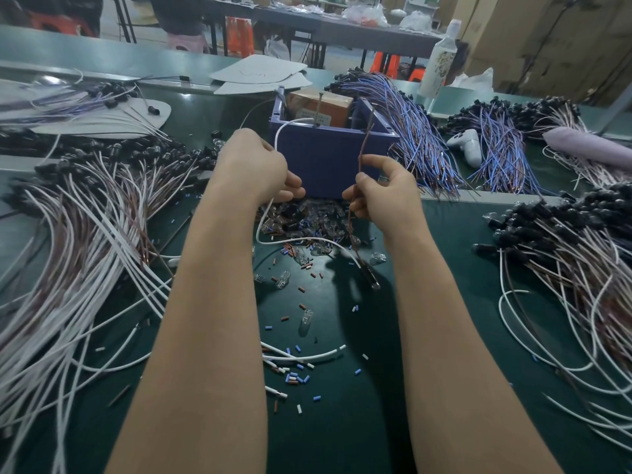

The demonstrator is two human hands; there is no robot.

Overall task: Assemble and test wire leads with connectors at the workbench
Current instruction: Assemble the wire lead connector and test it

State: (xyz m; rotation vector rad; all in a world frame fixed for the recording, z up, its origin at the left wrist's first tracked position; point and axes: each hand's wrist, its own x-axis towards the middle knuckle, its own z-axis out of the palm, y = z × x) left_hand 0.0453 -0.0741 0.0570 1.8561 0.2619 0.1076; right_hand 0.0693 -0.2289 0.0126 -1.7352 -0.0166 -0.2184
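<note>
Watching the feed, I saw the left hand (257,165) curled round a white wire (276,140) and the right hand (381,195) pinching a brown wire (367,138), both just before the blue box (328,159) on the green bench (342,422). Bundled leads (85,217) lay heaped either side, small glass bulbs (301,217) between them; cartons (547,39) stood far right.

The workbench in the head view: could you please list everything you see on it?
blue box: one, blue, centre back.
white wire: one, white, centre.
brown wire: one, brown, centre.
wire bundles: many, white and brown, both sides.
blue wires: many, blue, right of box.
small bulbs: many, clear, before box.
scraps: many, mixed colours, mid-bench.
bottle: one, white, back right.
hands: two, bare; left hand grips white wire, right hand pinches brown wire.
</note>
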